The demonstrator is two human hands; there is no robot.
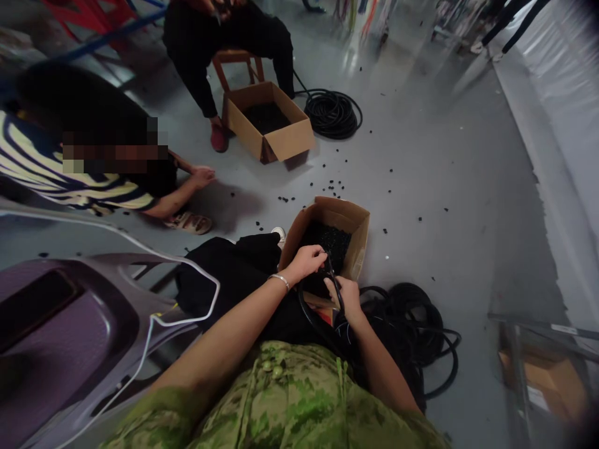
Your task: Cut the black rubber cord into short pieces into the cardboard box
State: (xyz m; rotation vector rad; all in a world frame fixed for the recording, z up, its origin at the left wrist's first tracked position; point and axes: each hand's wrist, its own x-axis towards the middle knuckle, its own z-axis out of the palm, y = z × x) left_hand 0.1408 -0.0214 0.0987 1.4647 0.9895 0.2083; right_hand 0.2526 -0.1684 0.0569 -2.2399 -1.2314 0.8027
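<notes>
My left hand [307,260] is closed, thumb and fingertips pinched together over the open cardboard box [359,240]. What it pinches is too small and dark to make out. Just below and to the right, my right hand [347,298] is closed around a black hose [340,300], which runs up toward the left fingertips. Another stretch of black hose curves below my left wrist toward my lap. Inside the box lies a heap of small black pieces [330,240]. A loose coil of black hose [414,318] rests on the floor beside my right forearm.
A person in a striped shirt [93,181] crouches at left. Another sits behind a second box [292,138] and a hose coil [333,114]. Black bits [331,187] dot the floor. A purple chair [60,380] with a white cable [187,254] stands at left; a rack [519,368], right.
</notes>
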